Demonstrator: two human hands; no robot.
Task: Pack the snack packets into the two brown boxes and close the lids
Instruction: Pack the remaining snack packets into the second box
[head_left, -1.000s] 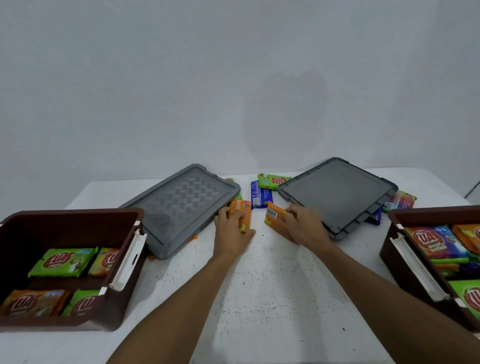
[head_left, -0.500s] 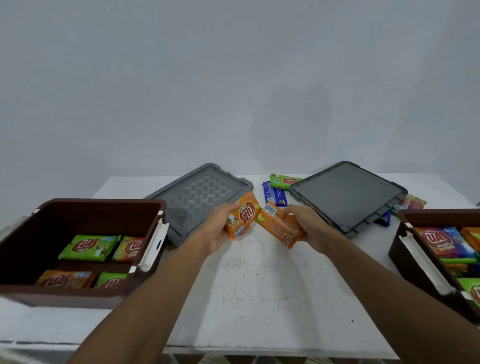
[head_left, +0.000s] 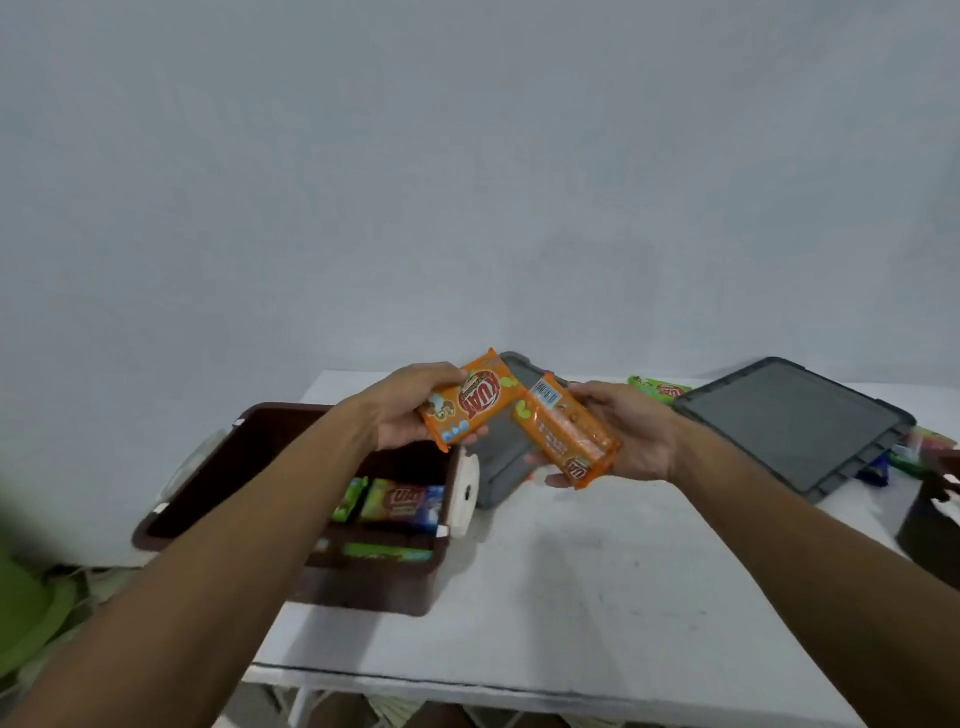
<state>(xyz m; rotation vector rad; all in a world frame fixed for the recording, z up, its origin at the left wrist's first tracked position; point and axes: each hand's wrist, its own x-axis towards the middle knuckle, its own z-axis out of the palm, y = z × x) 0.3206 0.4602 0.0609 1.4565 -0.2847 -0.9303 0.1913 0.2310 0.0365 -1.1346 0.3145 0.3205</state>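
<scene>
My left hand (head_left: 410, 410) grips an orange packet (head_left: 470, 400), thumb and fingers curled round its near end, in the air just above the far right corner of the brown box (head_left: 374, 592). My right hand (head_left: 631, 439) holds a second orange packet (head_left: 563, 439) to the right of that box, fingers curled under it. The packets' ends overlap from here, and I cannot tell if they touch.

I judge the box is next. I would lower each packet flat into a bare patch beside the packets already inside (head_left: 402, 501), keeping them below the rim so a lid can seat.

The white table (head_left: 571, 597) looks scuffed. One grey lid (head_left: 501, 457) lies just right of the box, another grey lid (head_left: 789, 421) well to its right. A plain pale wall (head_left: 467, 182) stands beyond the box. A blurred green shape (head_left: 31, 613) sits low to its left.
</scene>
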